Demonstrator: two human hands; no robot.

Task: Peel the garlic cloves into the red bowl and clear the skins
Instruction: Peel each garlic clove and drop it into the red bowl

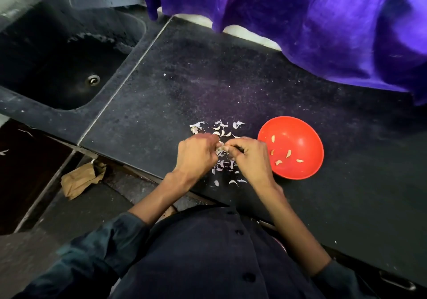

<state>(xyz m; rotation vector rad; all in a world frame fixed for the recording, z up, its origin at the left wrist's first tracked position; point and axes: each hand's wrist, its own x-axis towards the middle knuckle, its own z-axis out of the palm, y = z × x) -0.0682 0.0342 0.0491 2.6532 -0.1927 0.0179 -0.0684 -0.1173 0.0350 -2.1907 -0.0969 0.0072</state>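
Standing at the near edge of the dark tabletop [254,79], we are looking down past our dark buttoned shirt [208,252] and rolled sleeves at both hands. Our left hand [196,154] and right hand [250,154] are meeting just above the tabletop, the fingers of each curled in and pinching one small garlic clove [221,147] between them. Loose papery skins [223,163] are lying under and just nearer than the hands, and more skins, with a few cloves we cannot tell apart from them, are lying just beyond the knuckles. Just to the right of the right hand, the red bowl [300,134] is sitting on the tabletop, holding a handful of peeled cloves [288,153] scattered over its floor. Off the near left edge, a crumpled brown paper bag [79,179] is lying on the floor. Farther left, a dark sink [57,67] is sunk beside the tabletop. Along the far right, purple cloth [323,21] is draping over the tabletop's far edge.
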